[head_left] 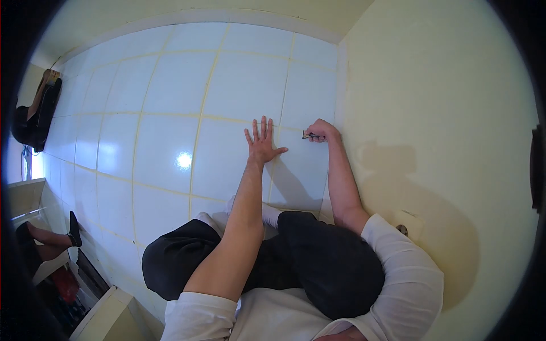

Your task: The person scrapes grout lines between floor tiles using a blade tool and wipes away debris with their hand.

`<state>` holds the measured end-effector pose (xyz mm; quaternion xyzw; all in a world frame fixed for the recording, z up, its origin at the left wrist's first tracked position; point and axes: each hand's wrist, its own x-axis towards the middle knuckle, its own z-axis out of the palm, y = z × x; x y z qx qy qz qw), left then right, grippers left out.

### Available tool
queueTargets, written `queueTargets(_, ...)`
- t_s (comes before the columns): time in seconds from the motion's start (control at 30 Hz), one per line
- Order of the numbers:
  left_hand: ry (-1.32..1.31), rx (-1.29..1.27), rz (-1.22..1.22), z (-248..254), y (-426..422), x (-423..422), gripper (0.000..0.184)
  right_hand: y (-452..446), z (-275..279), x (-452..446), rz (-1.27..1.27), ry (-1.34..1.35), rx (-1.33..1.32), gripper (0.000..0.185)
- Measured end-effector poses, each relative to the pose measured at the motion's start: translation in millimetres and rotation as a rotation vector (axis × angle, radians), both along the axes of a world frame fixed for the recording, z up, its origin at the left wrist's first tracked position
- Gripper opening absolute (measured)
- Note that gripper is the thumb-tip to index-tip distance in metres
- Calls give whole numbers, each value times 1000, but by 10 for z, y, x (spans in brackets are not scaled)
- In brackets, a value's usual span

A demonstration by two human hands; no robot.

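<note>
Wide, dark-rimmed view from a head-worn camera, facing forward and steeply down, close above black-trousered knees (335, 264), farther from bare left hand (262, 149), bare right hand (323, 131), glossy white square floor tiles (242, 85)

Indoors, kind unclear (tiled floor (247, 79), walls (443, 102))

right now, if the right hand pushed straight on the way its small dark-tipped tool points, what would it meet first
Probably the bare, spread left hand, around its thumb side, after a short stretch of glossy white floor tile. How high the tool sits above the floor is unclear.
</note>
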<state>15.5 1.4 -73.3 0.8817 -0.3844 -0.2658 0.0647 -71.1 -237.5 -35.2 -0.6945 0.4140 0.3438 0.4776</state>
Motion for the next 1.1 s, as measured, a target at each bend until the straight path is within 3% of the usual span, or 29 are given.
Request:
queueTargets(0.07, -4, -7, 2, 25, 20, -4, 134, 39, -30, 39, 14, -36, -2, 22)
queueTargets(0.17, -3, -35, -7, 618, 149, -53, 134, 206, 262, 77, 27, -87, -18, 22)
queueTargets(0.27, 14, -33, -7, 767, 148, -68, 134, 347, 539, 206, 143, -29, -163, 23)
queueTargets(0.37, 25, -29, -7, 808, 123, -79, 134, 450, 664, 256, 165, -39, -206, 24)
queueTargets(0.47, 18, -28, -5, 781, 101, -83, 134, 366, 453, 189, 67, -52, -145, 23)
queueTargets(0.57, 13, -35, -3, 774, 86, -87, 134, 216, 616, 7, 5, -33, -19, 22)
queueTargets(0.67, 14, -54, 0, 698, 98, -80, 134, 104, 824, -75, 25, 130, -1, 20)
queueTargets(0.77, 9, -43, -3, 695, 91, -80, 133, 46, 597, -144, -39, 29, 28, 22)
queueTargets(0.87, 0, -48, -1, 696, 86, -83, 133, 170, 585, -53, -66, -22, 12, 22)
queueTargets(1.1, 6, -54, -5, 774, 88, -106, 133, 391, 504, 228, 145, -65, -244, 27)
